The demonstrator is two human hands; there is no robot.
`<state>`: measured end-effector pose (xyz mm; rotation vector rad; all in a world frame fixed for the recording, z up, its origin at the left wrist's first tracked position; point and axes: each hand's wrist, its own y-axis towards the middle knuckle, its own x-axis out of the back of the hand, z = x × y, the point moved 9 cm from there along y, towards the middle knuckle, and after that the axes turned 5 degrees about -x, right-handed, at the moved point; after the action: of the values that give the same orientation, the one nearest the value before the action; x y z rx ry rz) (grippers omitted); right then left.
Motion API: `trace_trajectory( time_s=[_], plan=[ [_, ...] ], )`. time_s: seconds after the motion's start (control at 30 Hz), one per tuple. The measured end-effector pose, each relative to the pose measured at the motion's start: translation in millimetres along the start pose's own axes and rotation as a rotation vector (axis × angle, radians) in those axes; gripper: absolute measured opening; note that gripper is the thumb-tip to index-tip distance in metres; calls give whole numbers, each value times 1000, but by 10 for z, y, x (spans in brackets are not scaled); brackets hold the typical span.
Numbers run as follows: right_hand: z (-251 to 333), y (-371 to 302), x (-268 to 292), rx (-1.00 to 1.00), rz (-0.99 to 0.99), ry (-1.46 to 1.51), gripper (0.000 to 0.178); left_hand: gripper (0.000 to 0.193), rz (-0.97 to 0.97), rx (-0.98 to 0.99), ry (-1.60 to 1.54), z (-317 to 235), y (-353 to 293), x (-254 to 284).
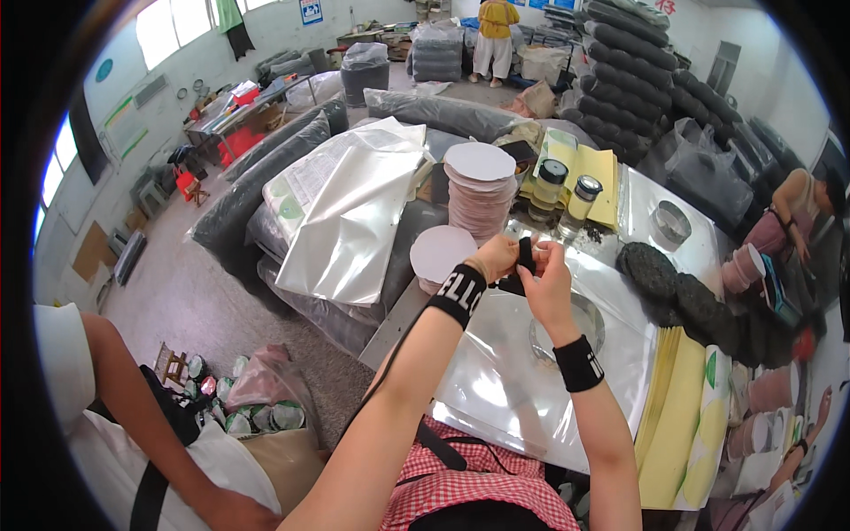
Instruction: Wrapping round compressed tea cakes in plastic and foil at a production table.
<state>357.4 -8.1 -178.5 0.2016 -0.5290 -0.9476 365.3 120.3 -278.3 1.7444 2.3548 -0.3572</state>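
Over a shiny plastic-covered table [496, 372], I hold up a small black strip [526, 254] between both hands. My left hand [494, 258], with a black wristband behind it, pinches the strip from one side. From the other side the fingers of my right hand [551, 281] close on it; what kind of piece it is I cannot make out. Beneath my right hand lies a metal ring [589, 323], partly hidden by my wrist. Close to my left hand stand a short stack of pale round discs [443, 252] and a taller stack [481, 164].
Two lidded clear jars [550, 181] stand beyond my hands, with another metal ring [671, 223] farther right. Dark round cakes [651, 265] and yellow sheets [675, 389] lie along the right. Silvery sheets [363, 221] cover wrapped bundles at left. People sit on both sides.
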Motion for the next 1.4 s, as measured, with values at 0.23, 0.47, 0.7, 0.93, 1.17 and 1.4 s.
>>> trace_trajectory(
  time_s=[0.23,0.47,0.7,0.93,1.17,1.4],
  plan=[
    [-821,-67,-638,-149,169,-135,30,14,-125,451,167,920,169,743],
    [-641,-239,-945,-146,135,414,33,18,13,57,443,493,-125,1120],
    [313,-934,-165,21,208,73,31,40,112,-94,34,-80,-1628,-335],
    [482,-1530,-121,63,278,11,22,55,35,-35,-644,-20,-2130,-590],
    [683,-1585,-279,74,412,100,18,90,411,-310,-166,-250,-2059,-728],
    [793,-1638,-556,92,447,67,23,85,-133,-350,341,-48,-1837,-289]
  ],
)
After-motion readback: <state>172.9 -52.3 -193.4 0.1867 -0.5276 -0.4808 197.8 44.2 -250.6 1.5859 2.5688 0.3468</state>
